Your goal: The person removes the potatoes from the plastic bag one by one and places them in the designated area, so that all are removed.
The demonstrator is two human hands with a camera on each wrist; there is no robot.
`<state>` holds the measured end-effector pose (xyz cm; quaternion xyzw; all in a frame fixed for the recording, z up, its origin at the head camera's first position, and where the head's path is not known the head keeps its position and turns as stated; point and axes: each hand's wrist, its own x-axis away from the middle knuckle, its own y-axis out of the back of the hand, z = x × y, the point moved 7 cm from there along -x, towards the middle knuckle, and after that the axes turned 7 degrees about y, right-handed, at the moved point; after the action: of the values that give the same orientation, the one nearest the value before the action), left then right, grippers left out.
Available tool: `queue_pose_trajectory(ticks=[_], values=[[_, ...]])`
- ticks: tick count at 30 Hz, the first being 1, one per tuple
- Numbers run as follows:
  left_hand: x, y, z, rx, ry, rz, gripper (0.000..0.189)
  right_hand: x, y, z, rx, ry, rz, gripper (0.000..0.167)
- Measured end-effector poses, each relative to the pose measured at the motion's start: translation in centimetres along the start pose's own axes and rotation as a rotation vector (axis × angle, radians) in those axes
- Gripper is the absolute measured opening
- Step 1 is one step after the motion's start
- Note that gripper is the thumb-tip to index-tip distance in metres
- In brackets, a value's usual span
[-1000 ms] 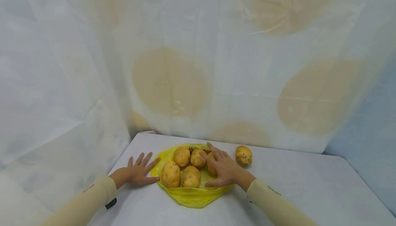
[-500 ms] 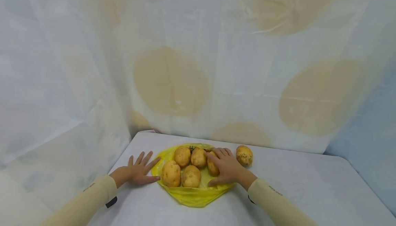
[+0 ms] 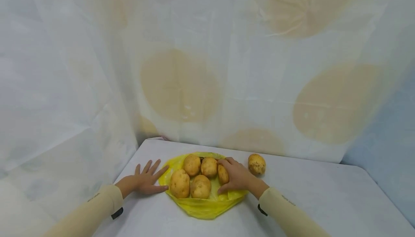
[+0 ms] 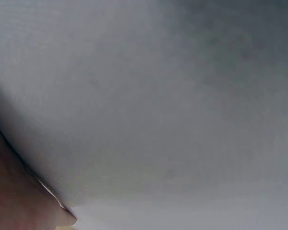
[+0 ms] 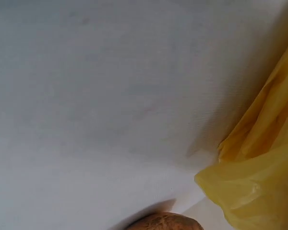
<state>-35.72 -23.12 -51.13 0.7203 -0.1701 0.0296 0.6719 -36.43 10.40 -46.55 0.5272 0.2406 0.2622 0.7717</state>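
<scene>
Several potatoes lie on a yellow plastic bag [image 3: 207,208] on the table. My right hand [image 3: 240,177] curls round the rightmost potato [image 3: 223,174] on the bag, its fingertips at the far end and the thumb at the near end. The palm hides part of that potato. My left hand [image 3: 146,182] lies with its fingers spread, at the bag's left edge and beside the large potato [image 3: 179,183]. In the left wrist view only a bit of the hand [image 4: 24,201] shows. The right wrist view has the crumpled bag [image 5: 264,187] at its right.
One loose potato [image 3: 257,164] sits on the white-covered table [image 3: 311,190], right of the bag and beyond my right hand. A pale curtain with tan dots [image 3: 259,85] hangs behind the table's far edge, and another white sheet [image 3: 58,121] at the left.
My right hand's fingers have drawn back from over the middle potatoes and bent round the rightmost one. The left hand has stayed in place.
</scene>
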Motion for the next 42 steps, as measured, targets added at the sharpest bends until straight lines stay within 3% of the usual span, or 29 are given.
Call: queue_pose_trajectory(ticks=[8,15,21,28,35,42], values=[[0.2,0.1,-0.1,-0.004,0.005,0.009,0.093,-0.3,-0.2,-0.3,-0.181,-0.015,-0.023,0.090],[0.0,0.2,-0.1,-0.012,-0.001,0.003,0.093,-0.5,0.2,-0.6,-0.291,-0.036,-0.024,0.093],[-0.1,0.3,-0.2,-0.006,-0.006,0.005,0.093,-0.6,0.1,-0.7,-0.284,-0.056,-0.009,0.099],[0.0,0.0,0.0,-0.009,-0.003,0.014,0.093,-0.5,-0.2,-0.9,-0.281,-0.105,0.007,0.117],[0.2,0.4,0.2,-0.002,-0.009,0.005,0.091,-0.9,0.0,-0.3,-0.298,-0.041,0.020,0.101],[-0.1,0.2,0.6,-0.003,-0.002,0.001,0.091,-1.2,-0.2,-0.4,-0.313,-0.029,0.027,0.098]])
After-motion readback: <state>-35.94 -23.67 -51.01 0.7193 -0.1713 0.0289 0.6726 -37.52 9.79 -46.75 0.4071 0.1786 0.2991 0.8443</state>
